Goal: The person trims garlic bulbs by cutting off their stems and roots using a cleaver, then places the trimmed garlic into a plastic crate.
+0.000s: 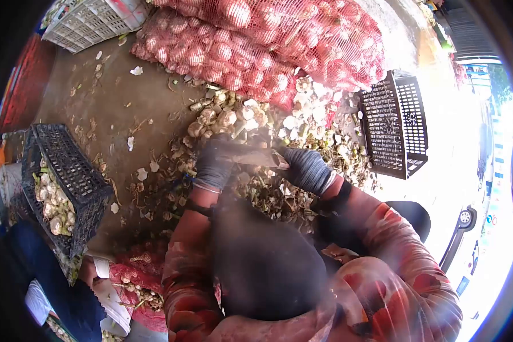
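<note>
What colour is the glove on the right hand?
That glove is grey; it shows best in the head view.

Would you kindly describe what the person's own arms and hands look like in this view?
The left hand and right hand each wear a grey, fabric-looking glove with a paler cuff edge at the wrist. A dark band crosses each forearm just beyond the glove. The left sleeve and right sleeve share a patchy print of red, dark and pale shapes. Blur hides finer markings.

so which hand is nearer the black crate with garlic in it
Left: the left hand is on the side toward the black crate, apart from it; the right hand is farther away, beyond the left.
</note>
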A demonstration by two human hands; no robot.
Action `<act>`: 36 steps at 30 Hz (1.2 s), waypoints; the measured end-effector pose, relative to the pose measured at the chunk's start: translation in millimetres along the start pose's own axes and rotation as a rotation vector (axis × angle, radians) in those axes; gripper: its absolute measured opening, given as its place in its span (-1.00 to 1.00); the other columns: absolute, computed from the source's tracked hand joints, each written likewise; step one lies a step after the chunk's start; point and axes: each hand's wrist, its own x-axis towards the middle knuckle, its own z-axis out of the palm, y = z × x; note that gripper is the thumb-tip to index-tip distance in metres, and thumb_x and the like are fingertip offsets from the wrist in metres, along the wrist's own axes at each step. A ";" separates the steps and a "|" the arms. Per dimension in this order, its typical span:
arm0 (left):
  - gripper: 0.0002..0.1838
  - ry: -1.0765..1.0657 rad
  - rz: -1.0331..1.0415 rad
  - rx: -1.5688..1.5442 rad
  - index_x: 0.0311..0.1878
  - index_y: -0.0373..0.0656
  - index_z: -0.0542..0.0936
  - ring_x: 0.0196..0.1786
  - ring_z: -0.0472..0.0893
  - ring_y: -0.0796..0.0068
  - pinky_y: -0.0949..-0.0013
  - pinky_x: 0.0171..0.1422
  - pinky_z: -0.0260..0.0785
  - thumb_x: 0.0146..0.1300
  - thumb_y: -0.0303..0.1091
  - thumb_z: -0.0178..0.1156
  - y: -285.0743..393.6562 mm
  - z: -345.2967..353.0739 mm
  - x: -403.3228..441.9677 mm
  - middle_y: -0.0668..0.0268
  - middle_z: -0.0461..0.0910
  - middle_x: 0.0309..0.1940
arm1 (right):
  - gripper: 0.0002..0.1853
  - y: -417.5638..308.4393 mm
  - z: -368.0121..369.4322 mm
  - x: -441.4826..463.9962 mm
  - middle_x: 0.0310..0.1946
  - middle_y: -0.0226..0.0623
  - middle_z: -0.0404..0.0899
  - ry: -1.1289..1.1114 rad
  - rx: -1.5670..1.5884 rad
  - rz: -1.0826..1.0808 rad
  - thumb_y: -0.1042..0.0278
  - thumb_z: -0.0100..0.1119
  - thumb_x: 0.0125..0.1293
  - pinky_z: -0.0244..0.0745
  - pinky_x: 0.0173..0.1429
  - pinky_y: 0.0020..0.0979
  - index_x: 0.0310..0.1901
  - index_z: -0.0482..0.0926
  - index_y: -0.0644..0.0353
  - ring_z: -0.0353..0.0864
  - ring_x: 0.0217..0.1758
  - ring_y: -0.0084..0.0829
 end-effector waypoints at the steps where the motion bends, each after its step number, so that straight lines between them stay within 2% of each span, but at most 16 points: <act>1: -0.64 0.082 0.256 0.191 -0.08 -0.06 0.63 0.01 0.57 0.10 0.02 0.19 0.33 0.09 -0.11 0.24 -6.7 2.5 -13.1 0.12 0.60 -0.08 | -0.68 -10.4 -5.3 7.5 -0.38 -0.04 0.61 -0.061 -0.098 -0.015 0.18 0.23 0.18 0.52 -0.20 -0.03 -0.08 0.50 0.10 0.64 -0.28 0.04; 4: -0.67 0.303 0.620 0.387 -0.06 -0.19 0.58 -0.12 0.56 0.06 0.12 0.13 0.36 0.21 -0.17 0.20 -31.6 5.3 -42.8 0.07 0.57 -0.20 | -0.74 -10.8 -5.7 19.5 -0.34 -0.01 0.63 -0.084 -0.020 -0.008 0.20 0.23 0.22 0.54 -0.23 -0.06 -0.13 0.51 0.12 0.65 -0.29 0.04; 6: -0.72 0.096 0.141 -0.446 -0.07 -0.27 0.55 -0.17 0.53 0.09 0.21 0.07 0.38 0.29 -0.25 0.19 -18.8 -13.1 -63.8 0.09 0.56 -0.22 | -0.63 32.3 4.7 1.4 -0.37 -0.06 0.64 -0.059 0.101 0.021 0.06 0.20 0.30 0.55 -0.19 -0.14 0.05 0.54 0.04 0.67 -0.32 -0.04; 8: -0.60 0.180 0.284 -0.324 0.11 -0.33 0.53 0.05 0.57 0.43 0.31 0.19 0.41 0.40 -0.18 0.18 -22.5 -14.6 -66.7 0.13 0.63 0.02 | -0.57 70.7 22.4 -5.5 -0.38 -0.09 0.64 -0.142 -0.138 0.119 0.03 0.19 0.33 0.55 -0.17 -0.19 0.12 0.51 0.09 0.65 -0.32 -0.06; 9: -0.62 0.115 0.192 -0.375 0.10 -0.33 0.53 0.03 0.56 0.44 0.32 0.17 0.42 0.38 -0.22 0.21 -13.1 -15.9 -72.9 0.13 0.62 -0.01 | -0.53 51.0 15.1 -13.7 -0.33 -0.07 0.65 0.022 0.303 0.049 0.00 0.21 0.34 0.54 -0.11 -0.25 0.11 0.50 0.17 0.66 -0.26 -0.13; 13: -0.62 -0.079 0.179 -0.393 0.11 -0.26 0.47 -0.01 0.54 0.40 0.32 0.11 0.44 0.30 -0.33 0.27 36.9 -30.8 -86.8 0.16 0.56 -0.03 | -0.41 -31.7 -6.9 15.7 -0.32 -0.15 0.63 0.120 0.655 -0.131 -0.11 0.39 0.17 0.49 -0.09 -0.25 -0.02 0.51 0.27 0.59 -0.24 -0.32; 14: -0.60 -0.028 0.300 -0.453 0.13 -0.22 0.43 -0.05 0.55 0.34 0.31 0.08 0.46 0.29 -0.34 0.27 43.6 -31.7 -90.5 0.18 0.52 -0.01 | -0.49 -36.8 -4.0 29.6 -0.41 -0.24 0.61 0.076 0.401 -0.078 -0.06 0.40 0.18 0.48 -0.14 -0.28 -0.12 0.54 0.25 0.58 -0.30 -0.40; 15: -0.36 -0.181 0.220 -0.853 0.30 -0.18 0.32 0.06 0.53 0.38 0.33 0.10 0.46 0.20 -0.32 0.37 53.4 -39.9 -94.5 0.27 0.48 0.13 | -0.54 -36.8 1.1 31.6 -0.46 -0.30 0.59 0.108 0.558 -0.047 -0.04 0.38 0.21 0.48 -0.22 -0.31 -0.17 0.55 0.24 0.56 -0.37 -0.43; 17: -0.30 -0.133 0.284 -0.998 0.35 -0.18 0.27 0.10 0.52 0.36 0.32 0.12 0.46 0.20 -0.26 0.37 40.8 -43.5 -92.9 0.27 0.46 0.15 | -0.63 -31.6 13.4 41.2 -0.55 -0.39 0.53 0.051 0.721 0.143 0.01 0.33 0.26 0.42 -0.40 -0.38 -0.27 0.55 0.20 0.50 -0.51 -0.50; 19: -0.16 -0.068 0.399 -1.293 0.44 -0.16 0.16 0.17 0.51 0.33 0.31 0.17 0.46 0.20 -0.13 0.37 27.5 -43.0 -90.5 0.26 0.43 0.20 | -0.84 -46.6 -2.7 27.8 -0.58 -0.27 0.48 -0.088 1.053 0.500 0.25 0.26 0.16 0.41 -0.47 -0.22 -0.38 0.55 0.14 0.52 -0.51 -0.25; 24: -0.27 -0.018 0.252 -1.050 0.35 -0.26 0.31 0.17 0.54 0.28 0.29 0.22 0.42 0.25 -0.04 0.30 23.4 -48.8 -83.5 0.13 0.51 0.14 | -0.71 -30.3 70.5 32.8 -0.65 -0.46 0.41 -0.164 1.491 0.345 0.10 0.25 0.35 0.34 -0.55 -0.35 -0.34 0.49 0.15 0.42 -0.64 -0.49; 27: -0.43 0.124 0.448 -0.818 0.30 -0.24 0.39 0.15 0.55 0.18 0.23 0.22 0.42 0.27 -0.25 0.26 23.5 -48.1 -77.8 0.08 0.53 0.10 | -0.70 -25.2 71.4 36.3 -0.61 -0.31 0.48 0.274 0.541 -0.187 0.10 0.25 0.33 0.49 -0.37 -0.19 -0.27 0.50 0.19 0.55 -0.53 -0.24; 29: -0.50 0.135 0.415 -0.569 0.26 -0.19 0.44 0.12 0.56 0.13 0.18 0.21 0.42 0.25 -0.36 0.25 16.3 -42.5 -73.4 0.09 0.54 0.08 | -0.70 -41.8 23.7 22.2 -0.43 -0.13 0.57 0.137 0.280 -0.069 0.08 0.27 0.25 0.52 -0.25 -0.12 -0.21 0.54 0.14 0.61 -0.34 -0.07; 32: -0.59 0.071 0.378 -0.427 0.19 -0.09 0.52 0.10 0.56 0.14 0.11 0.20 0.40 0.25 -0.37 0.21 -15.0 -32.5 -83.2 0.17 0.56 0.07 | -0.72 -55.2 -21.3 0.8 -0.36 -0.13 0.62 -0.006 0.070 -0.085 0.17 0.28 0.15 0.52 -0.22 -0.06 -0.17 0.55 0.09 0.65 -0.24 -0.02; 34: -0.68 0.306 0.649 0.191 0.05 -0.08 0.61 -0.03 0.63 0.30 0.19 0.06 0.48 0.33 -0.14 0.17 -63.5 -11.7 -79.7 0.26 0.65 -0.07 | -0.74 -55.9 -26.3 -5.0 -0.40 -0.18 0.61 0.063 -0.017 -0.348 0.25 0.26 0.12 0.52 -0.24 -0.07 -0.16 0.54 0.07 0.66 -0.27 -0.05; 36: -0.69 0.306 0.623 0.246 0.05 -0.04 0.62 -0.03 0.64 0.21 0.19 0.05 0.49 0.29 -0.17 0.19 -59.5 -10.4 -86.5 0.25 0.67 -0.08 | -0.72 -60.7 -27.6 -5.6 -0.38 -0.19 0.62 0.030 -0.057 -0.316 0.27 0.26 0.10 0.53 -0.25 -0.09 -0.13 0.53 0.06 0.67 -0.27 -0.07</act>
